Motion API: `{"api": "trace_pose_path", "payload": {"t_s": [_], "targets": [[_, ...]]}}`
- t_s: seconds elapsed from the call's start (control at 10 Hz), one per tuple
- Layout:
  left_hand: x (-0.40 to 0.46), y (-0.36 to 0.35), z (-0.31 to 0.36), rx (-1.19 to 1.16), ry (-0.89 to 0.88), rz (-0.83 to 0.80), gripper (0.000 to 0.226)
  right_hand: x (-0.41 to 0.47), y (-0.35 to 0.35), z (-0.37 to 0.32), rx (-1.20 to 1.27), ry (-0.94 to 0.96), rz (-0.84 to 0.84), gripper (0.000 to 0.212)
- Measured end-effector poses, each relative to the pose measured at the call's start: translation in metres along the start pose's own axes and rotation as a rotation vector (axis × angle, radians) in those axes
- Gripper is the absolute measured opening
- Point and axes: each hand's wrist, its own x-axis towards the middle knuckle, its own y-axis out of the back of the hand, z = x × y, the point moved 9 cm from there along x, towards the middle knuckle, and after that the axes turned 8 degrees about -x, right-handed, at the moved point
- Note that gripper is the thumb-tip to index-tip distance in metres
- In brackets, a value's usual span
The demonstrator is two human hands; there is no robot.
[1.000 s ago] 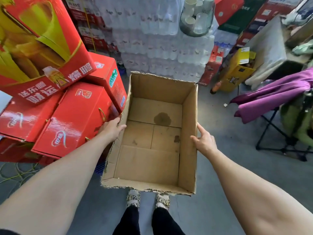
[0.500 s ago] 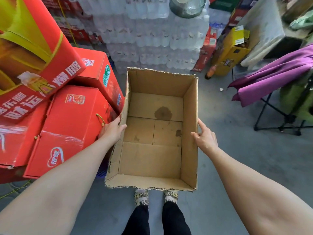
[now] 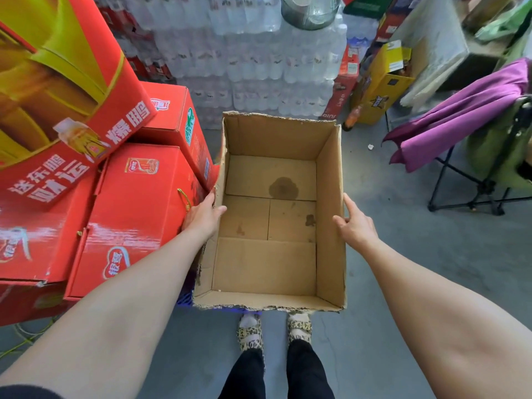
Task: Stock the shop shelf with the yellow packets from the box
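Box (image 3: 267, 214) at centre frame, open top, held off the floor between both hands; inside bare, stained, no yellow packets visible. Left hand (image 3: 203, 216) grips the left wall, thumb hooked over the rim, fingers hidden outside. Right hand (image 3: 355, 223) grips the right wall the same way, thumb inside, fingers out of sight behind the cardboard. Red cartons (image 3: 129, 208) stacked at left, just beside the left wall and hand. Purple cloth (image 3: 460, 116) on a folding chair at right. Shelf not in view.

Risks, as judged: the box's left wall could catch the cartons and unsettle the tilted stack; torn rims may buckle under thumb pressure.
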Motion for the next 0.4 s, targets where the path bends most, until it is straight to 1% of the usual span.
{"api": "trace_pose_path", "payload": {"t_s": [0.1,0.2,0.3,0.4], "targets": [[-0.006,0.002,0.001,0.003,0.017,-0.039,0.061,-0.014,0.001,-0.003,-0.038,-0.027,-0.015,0.064],[-0.018,0.007,0.010,0.019,0.009,-0.049,0.067,-0.033,0.007,-0.011,-0.102,0.001,0.005,0.060],[-0.039,0.014,0.025,0.038,-0.025,-0.061,0.064,-0.059,0.015,-0.021,-0.156,0.039,0.016,0.055],[-0.060,0.025,0.045,0.078,-0.095,-0.053,0.066,-0.083,0.028,-0.035,-0.200,0.097,0.046,0.051]]}}
